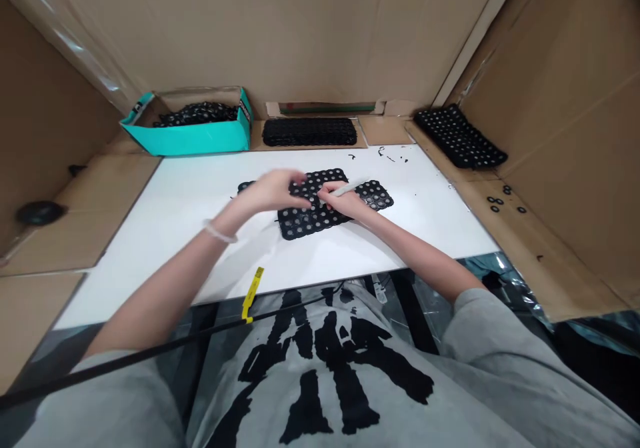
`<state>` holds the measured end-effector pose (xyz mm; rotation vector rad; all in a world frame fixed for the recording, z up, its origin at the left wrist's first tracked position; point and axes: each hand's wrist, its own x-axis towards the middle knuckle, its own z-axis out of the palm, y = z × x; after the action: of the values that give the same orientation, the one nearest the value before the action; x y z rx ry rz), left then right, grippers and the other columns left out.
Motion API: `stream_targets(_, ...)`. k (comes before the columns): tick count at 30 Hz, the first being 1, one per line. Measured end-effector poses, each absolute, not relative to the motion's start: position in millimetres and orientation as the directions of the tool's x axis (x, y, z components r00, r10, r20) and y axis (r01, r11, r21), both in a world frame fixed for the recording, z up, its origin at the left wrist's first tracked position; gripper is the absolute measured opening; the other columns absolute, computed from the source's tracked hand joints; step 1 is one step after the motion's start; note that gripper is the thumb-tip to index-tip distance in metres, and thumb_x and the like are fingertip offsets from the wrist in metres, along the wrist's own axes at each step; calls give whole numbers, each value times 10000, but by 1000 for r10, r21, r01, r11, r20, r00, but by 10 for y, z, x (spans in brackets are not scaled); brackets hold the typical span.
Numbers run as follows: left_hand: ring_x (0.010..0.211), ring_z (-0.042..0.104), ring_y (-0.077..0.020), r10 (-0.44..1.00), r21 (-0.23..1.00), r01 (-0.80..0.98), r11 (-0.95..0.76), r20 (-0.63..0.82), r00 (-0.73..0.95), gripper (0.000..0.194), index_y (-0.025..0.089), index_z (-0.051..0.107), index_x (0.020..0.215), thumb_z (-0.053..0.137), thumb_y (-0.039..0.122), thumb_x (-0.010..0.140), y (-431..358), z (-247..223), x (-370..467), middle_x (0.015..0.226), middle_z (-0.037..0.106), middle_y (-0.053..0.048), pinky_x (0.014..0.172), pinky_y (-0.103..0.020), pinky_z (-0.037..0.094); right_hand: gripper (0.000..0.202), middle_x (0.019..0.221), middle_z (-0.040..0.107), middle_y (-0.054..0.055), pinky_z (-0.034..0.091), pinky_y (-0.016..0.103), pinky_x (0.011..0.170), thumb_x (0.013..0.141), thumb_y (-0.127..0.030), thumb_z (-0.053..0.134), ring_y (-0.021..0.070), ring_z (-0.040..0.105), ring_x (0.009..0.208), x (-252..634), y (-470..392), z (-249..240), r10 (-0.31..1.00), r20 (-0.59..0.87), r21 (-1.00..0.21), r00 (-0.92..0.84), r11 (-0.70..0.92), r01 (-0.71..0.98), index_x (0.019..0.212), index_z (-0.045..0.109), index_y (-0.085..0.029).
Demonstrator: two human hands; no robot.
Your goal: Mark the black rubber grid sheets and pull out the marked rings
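On the white board lie black perforated rubber sheets [307, 221] with rows of round holes, overlapping one another at angles. My right hand [341, 199] is closed round a pale pen-like tool [353, 186], its lower end down at the sheet. What kind of tool it is I cannot make out. My left hand [277, 190] hovers at the left part of the sheets, slightly blurred, with thumb and fingers apart and nothing seen between them. Another sheet's end [379, 196] sticks out to the right of my right hand.
A turquoise box [195, 139] of black pieces stands at the back left. A stack of black sheets [310, 132] lies at the back, with more sheets [460, 136] at the right. Small black rings [495, 201] are scattered on the right cardboard. A yellow tag [253, 293] hangs at the front edge.
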<state>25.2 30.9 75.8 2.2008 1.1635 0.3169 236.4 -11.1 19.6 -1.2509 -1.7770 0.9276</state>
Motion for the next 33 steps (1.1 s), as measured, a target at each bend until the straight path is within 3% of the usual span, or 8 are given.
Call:
stream_targets(2,946,640,-292,765,566,695,-443,-165,622,497,160,733,942,870,452,564,367,652,325,939,720,-43,865,-338,453,323,507,533,-38,359,252,581,845,-381,539,118,495,532,2364,-101,195,959,166,-876,-231,251,413,590,462,-200)
stream_targets(6,736,593,-225,662,634,635,-441,-248,708,301,207,672,671,777,482,607,453,455,381,688,662,8,705,-299,406,287,509,559,-33,375,247,560,831,-355,552,120,519,525,2374,-88,196,970,126,-894,-209,202,400,600,483,-199)
stream_targets(9,799,599,-221,618,707,575,-411,-248,746,304,226,702,745,752,503,631,459,430,323,790,701,18,746,-287,410,270,517,587,-19,401,240,535,823,-326,561,127,555,520,2400,-89,224,975,71,-917,-210,146,371,596,490,-198)
stream_targets(11,857,605,-235,684,693,595,-407,-200,701,357,226,723,826,763,515,619,429,438,269,867,720,3,785,-293,412,267,514,596,-14,405,232,509,815,-306,578,120,551,488,2413,-87,250,974,38,-923,-222,120,366,588,494,-195)
stream_targets(17,768,574,-218,806,649,630,-426,-45,590,386,194,676,760,697,571,680,340,330,159,767,676,-5,736,-312,396,351,497,569,-8,336,197,395,836,-428,623,142,616,475,2265,-41,243,970,-15,-973,-245,43,229,623,456,-204)
stream_targets(22,850,594,-224,848,781,549,-297,-49,528,423,182,689,824,729,561,641,360,243,110,872,711,-28,798,-322,426,373,426,523,-45,254,193,375,864,-469,597,97,486,357,2113,-37,180,980,43,-953,-195,99,286,650,431,-212)
stream_targets(29,775,578,-209,857,847,504,-170,-126,500,435,188,725,817,733,585,639,314,222,111,798,713,-25,751,-335,428,316,483,546,-41,404,247,591,895,-399,532,123,541,496,2077,-129,154,967,163,-886,-196,230,401,656,434,-217)
stream_targets(33,745,564,-204,799,867,489,-100,-223,558,451,195,710,791,737,612,620,306,275,102,733,672,-17,702,-327,416,303,523,534,-38,397,273,635,905,-368,508,136,541,519,2031,-151,135,959,206,-849,-194,274,452,657,418,-218)
